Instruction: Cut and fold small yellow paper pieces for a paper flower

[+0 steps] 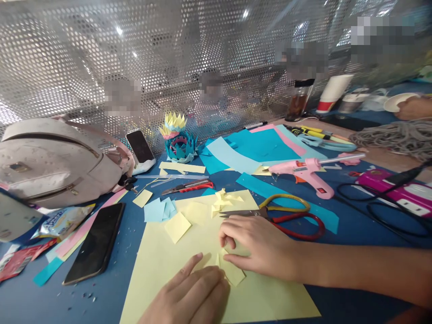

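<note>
A small yellow paper piece (234,272) with a raised fold lies on a large yellow sheet (151,279). My left hand (195,297) holds its near left edge, the fingertips bent onto it and one finger stretched out. At its upper side, the thumb of my right hand (259,243) touches the paper; the other fingers are curled and apart from the thumb. Scissors (241,213) with yellow and red handles lie just beyond my right hand. Close by are a folded yellow paper shape (224,201), loose yellow squares (177,227) and light blue squares (159,209).
A pink glue gun (308,171) and purple power strip (394,184) with black cable lie right. A red cutter (189,186) and paper flower (181,146) stand beyond the sheet. Left are a phone (96,243) and backpack (57,157). Another person's hand (411,108) shows far right.
</note>
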Motion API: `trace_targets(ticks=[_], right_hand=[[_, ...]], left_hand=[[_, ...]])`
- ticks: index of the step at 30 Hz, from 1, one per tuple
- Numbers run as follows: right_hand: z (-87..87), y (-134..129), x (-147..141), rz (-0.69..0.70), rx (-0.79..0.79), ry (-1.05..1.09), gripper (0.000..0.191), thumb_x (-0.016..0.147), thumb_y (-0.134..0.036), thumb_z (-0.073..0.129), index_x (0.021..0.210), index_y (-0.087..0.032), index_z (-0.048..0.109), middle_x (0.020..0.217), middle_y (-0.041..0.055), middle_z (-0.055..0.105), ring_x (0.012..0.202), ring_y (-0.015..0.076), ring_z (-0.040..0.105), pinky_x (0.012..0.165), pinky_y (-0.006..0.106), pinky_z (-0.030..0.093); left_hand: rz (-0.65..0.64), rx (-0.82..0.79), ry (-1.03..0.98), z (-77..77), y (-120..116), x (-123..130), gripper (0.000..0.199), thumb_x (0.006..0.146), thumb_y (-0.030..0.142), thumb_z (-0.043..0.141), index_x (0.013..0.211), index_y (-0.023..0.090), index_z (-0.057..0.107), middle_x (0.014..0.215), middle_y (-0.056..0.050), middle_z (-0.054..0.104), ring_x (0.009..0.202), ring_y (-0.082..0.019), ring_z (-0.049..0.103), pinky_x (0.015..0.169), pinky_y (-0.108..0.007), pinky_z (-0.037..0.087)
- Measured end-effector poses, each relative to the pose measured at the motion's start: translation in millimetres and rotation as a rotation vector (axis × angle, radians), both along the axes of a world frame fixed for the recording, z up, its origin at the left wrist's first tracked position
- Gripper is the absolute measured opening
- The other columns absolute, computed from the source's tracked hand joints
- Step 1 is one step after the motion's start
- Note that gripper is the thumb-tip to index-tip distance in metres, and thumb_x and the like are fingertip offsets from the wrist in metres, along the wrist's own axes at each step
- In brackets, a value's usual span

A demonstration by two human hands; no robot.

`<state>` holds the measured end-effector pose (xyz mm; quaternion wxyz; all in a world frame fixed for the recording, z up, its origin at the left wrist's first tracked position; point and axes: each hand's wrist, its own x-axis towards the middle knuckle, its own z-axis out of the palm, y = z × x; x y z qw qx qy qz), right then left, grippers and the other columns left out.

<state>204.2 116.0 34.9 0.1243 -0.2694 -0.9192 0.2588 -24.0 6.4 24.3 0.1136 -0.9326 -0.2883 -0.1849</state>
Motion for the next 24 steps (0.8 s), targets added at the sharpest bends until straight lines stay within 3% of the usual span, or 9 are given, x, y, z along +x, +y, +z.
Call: trace_targets(ticks=[4, 14, 21, 24], right_hand=[[2.0, -1.9, 0.9, -0.023, 0.025, -0.037, 0.018, 0.083, -0.027, 0.076, 0.083, -0.019, 0.06, 0.077, -0.0032, 0.06, 0.075, 0.0156, 0.056, 0.061, 0.026, 0.028], [-5.8, -3.4, -0.6, 0.019, 0.061, 0.118, 0.012, 0.08, -0.009, 0.064, 0.079, -0.019, 0.058, 0.076, -0.0045, 0.065, 0.071, 0.0122, 0.058, 0.057, 0.025, 0.03], [-10.3, -2.3, 2.6, 0.133, 0.269, 0.113, 0.022, 0.095, -0.021, 0.058, 0.073, -0.019, 0.056, 0.073, -0.0021, 0.061, 0.07, 0.0129, 0.053, 0.058, 0.027, 0.029], [-5.2, 1.1, 6.6, 0.253, 0.392, 0.088, 0.029, 0.102, -0.028, 0.053, 0.075, -0.018, 0.06, 0.075, 0.0001, 0.062, 0.073, 0.0152, 0.051, 0.059, 0.03, 0.029]], left_hand=[[-0.016, -0.036, -0.02, 2.2, -0.2, 1.7, 0.03, 0.109, 0.016, 0.042, 0.12, 0.011, 0.07, 0.12, -0.004, 0.074, 0.118, -0.014, 0.068, 0.124, -0.04, 0.028], [-0.015, 0.005, -0.001, 2.1, 2.8, 5.6, 0.028, 0.108, 0.015, 0.045, 0.123, 0.012, 0.068, 0.116, -0.002, 0.075, 0.113, -0.011, 0.069, 0.127, -0.041, 0.019], [0.034, 0.077, 0.014, -1.5, 4.3, 8.8, 0.029, 0.108, 0.017, 0.044, 0.123, 0.015, 0.069, 0.109, 0.002, 0.075, 0.108, -0.01, 0.07, 0.129, -0.04, 0.012], [0.039, 0.089, 0.028, -0.9, 4.6, 9.5, 0.031, 0.109, 0.017, 0.042, 0.123, 0.017, 0.07, 0.112, 0.004, 0.075, 0.108, -0.011, 0.07, 0.129, -0.041, 0.009]])
